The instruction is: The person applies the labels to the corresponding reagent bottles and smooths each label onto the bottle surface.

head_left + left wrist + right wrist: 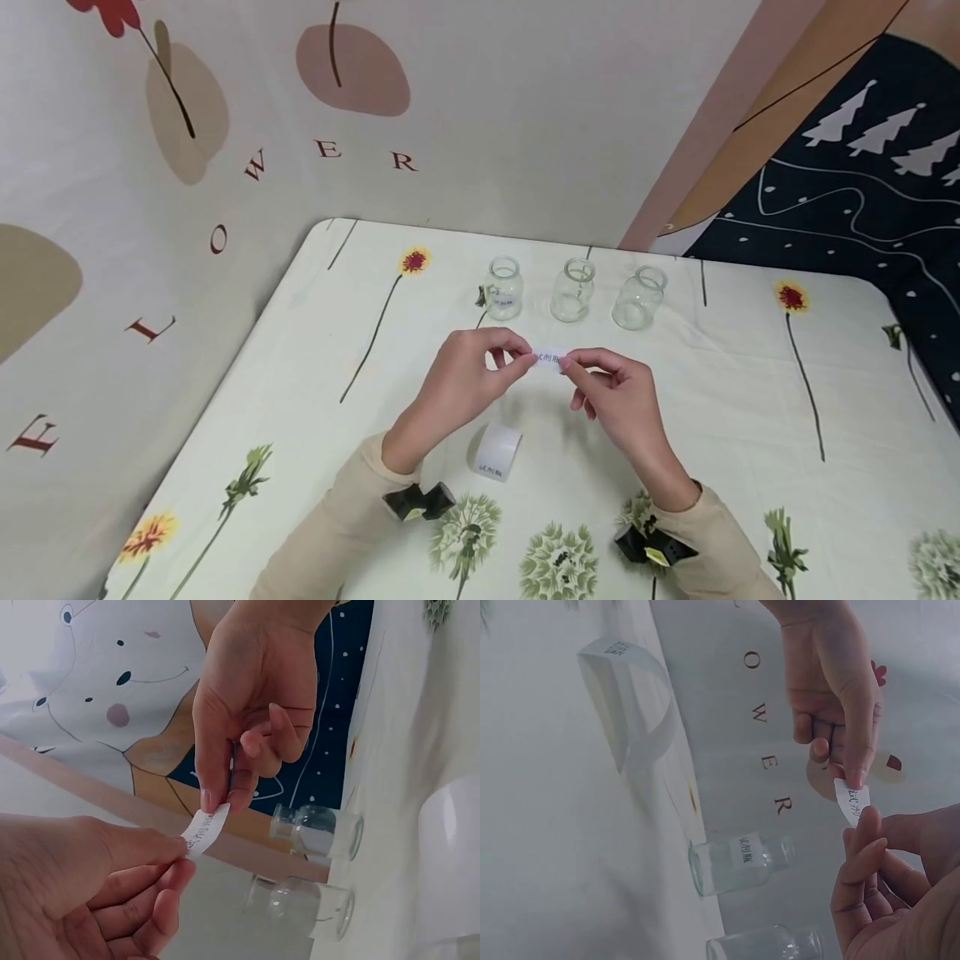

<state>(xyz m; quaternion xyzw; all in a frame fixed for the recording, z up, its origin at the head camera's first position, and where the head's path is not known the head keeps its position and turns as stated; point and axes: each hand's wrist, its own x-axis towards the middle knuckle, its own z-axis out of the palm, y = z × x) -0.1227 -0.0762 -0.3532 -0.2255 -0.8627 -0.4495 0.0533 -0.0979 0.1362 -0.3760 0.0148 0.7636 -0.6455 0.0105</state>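
Observation:
Between both hands, above the table, a small white label [548, 359] with dark handwritten characters is stretched out. My left hand [476, 367] pinches its left end between thumb and forefinger. The right hand [617, 392] pinches the opposite end the same way. In the left wrist view the label [204, 829] bends slightly between the fingertips. Beyond the hands stand a glass bottle [503, 289] bearing a similar label, a second glass bottle [572, 290] and a third glass bottle [639, 298]. Nearer me lies a curled strip of white labels [497, 452] with writing at its front end.
The table [720, 383] wears a pale flower-printed cloth. Printed fabric [510, 125] hangs behind it and along the left side, with a dark tree-patterned part [840, 192] at the right. The three bottles stand in a row near the back edge.

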